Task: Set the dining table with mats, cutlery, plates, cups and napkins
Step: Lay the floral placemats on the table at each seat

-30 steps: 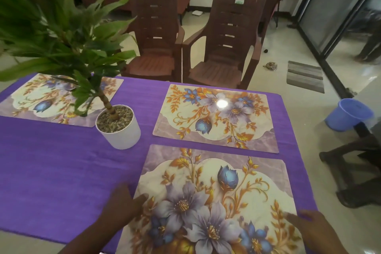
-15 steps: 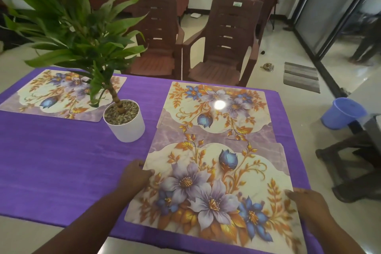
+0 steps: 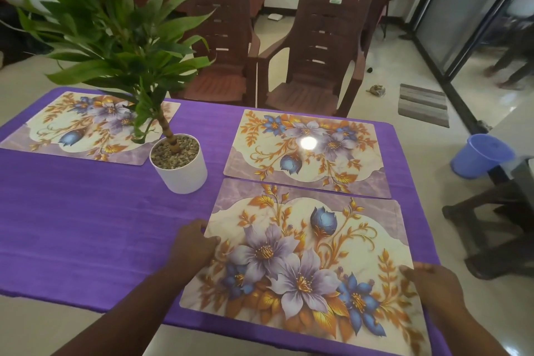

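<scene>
A floral place mat [image 3: 306,257] lies at the near right of the purple-clothed table [image 3: 86,217]. My left hand [image 3: 193,246] grips its left edge, thumb on top. My right hand [image 3: 433,283] holds its right edge near the table's corner. A second floral mat [image 3: 306,153] lies just beyond it, their edges almost touching. A third mat [image 3: 83,127] sits at the far left, partly hidden by plant leaves.
A white pot with a green plant [image 3: 179,162] stands mid-table between the mats. Two brown plastic chairs [image 3: 315,66] face the far edge. A blue bucket [image 3: 479,156] and dark stool legs [image 3: 491,228] stand on the floor at the right.
The near mat has slid away from me, further onto the table and close to the far mat, with both hands still on its side edges.
</scene>
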